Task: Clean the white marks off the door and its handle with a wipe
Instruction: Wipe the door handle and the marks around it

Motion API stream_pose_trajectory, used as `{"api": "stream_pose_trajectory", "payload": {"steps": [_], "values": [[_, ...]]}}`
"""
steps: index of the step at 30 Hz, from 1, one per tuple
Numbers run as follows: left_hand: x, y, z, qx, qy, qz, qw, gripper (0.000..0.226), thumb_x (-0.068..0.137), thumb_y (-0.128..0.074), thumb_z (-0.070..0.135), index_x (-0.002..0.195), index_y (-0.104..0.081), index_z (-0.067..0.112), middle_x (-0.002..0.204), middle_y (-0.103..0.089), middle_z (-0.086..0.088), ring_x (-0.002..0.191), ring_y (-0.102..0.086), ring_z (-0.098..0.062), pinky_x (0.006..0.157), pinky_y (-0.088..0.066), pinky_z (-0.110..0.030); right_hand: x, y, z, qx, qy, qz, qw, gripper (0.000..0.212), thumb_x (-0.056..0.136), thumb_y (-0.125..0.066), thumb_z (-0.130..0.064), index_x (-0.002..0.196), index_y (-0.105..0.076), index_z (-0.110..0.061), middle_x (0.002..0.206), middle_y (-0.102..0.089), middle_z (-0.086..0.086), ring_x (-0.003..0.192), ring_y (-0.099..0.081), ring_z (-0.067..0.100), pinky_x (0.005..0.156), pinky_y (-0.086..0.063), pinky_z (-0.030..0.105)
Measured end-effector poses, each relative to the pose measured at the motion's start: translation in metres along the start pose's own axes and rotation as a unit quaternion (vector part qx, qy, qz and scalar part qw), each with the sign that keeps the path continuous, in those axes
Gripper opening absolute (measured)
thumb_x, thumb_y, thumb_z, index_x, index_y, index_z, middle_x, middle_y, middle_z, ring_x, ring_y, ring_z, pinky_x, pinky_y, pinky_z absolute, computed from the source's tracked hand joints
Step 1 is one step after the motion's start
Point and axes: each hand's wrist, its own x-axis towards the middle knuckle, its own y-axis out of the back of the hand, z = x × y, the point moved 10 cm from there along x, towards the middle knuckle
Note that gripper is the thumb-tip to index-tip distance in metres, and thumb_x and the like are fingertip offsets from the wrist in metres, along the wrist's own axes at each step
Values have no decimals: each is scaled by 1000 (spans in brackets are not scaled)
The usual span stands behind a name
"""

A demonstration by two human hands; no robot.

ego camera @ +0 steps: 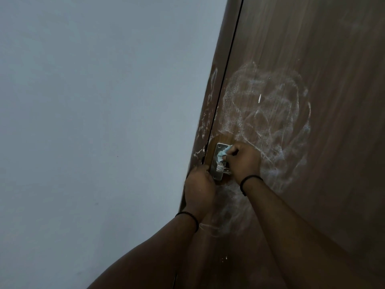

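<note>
The brown wooden door (325,59) fills the right side, smeared with white swirled marks (268,113) above and around its handle. A metal handle plate (218,161) sits near the door's left edge. My right hand (244,161) grips a crumpled pale blue wipe (223,154) and presses it against the plate. My left hand (200,186) rests at the door's edge just below and left of the plate, fingers curled there; what it holds is hidden. The handle's lever is mostly covered by my hands. More white marks lie below the plate (227,209).
A plain grey-white wall (93,122) takes up the left. The brown door frame (206,113) beside the dark gap carries white specks and streaks. Both wrists wear thin black bands.
</note>
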Motion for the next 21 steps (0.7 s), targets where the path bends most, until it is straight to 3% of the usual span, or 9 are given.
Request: {"api": "stream_pose_trajectory", "payload": {"steps": [3,7,10,15,18,21], "values": [[-1,4,1,-9,5,15,1000,25,98,-47,7,104,-71,4,102,-70,-12,93,-64,-24,85,-53,-38,-1,7,-3,9,-11,34,999,23,77,-74,1,67,-69,-19,76,-68,-8,69,-63,3,57,-47,12],[-3,5,-1,-22,5,22,1000,18,95,-55,7,103,-71,3,101,-71,-13,92,-65,-26,84,-54,-41,-8,-6,-16,-15,23,-6,1000,20,78,-75,-5,67,-69,-22,76,-69,-8,69,-64,8,61,-54,25],[-4,7,-2,-19,15,30,999,19,95,-54,6,103,-71,6,101,-71,-11,93,-65,-25,84,-55,-38,-6,-9,-1,-24,-18,-51,998,20,77,-80,-10,65,-70,-23,79,-72,-9,73,-68,9,67,-59,31],[-3,8,5,1,3,34,999,24,95,-50,4,107,-71,6,104,-71,-11,95,-64,-23,84,-53,-33,4,8,6,-42,-33,-41,998,33,76,-80,-8,55,-64,-28,65,-64,-17,66,-63,1,59,-50,19],[0,7,7,0,0,36,999,25,96,-48,4,109,-70,5,105,-69,-11,96,-63,-22,85,-51,-32,0,6,-1,-41,-2,-44,998,24,81,-76,-9,66,-71,-26,71,-68,-12,66,-60,-3,61,-46,14],[1,5,8,-2,10,30,999,28,98,-45,6,113,-68,5,108,-68,-10,98,-62,-20,87,-51,-33,-1,2,-4,-60,33,-57,996,10,85,-72,-11,81,-78,-17,85,-75,-3,71,-63,4,64,-43,13]]}}
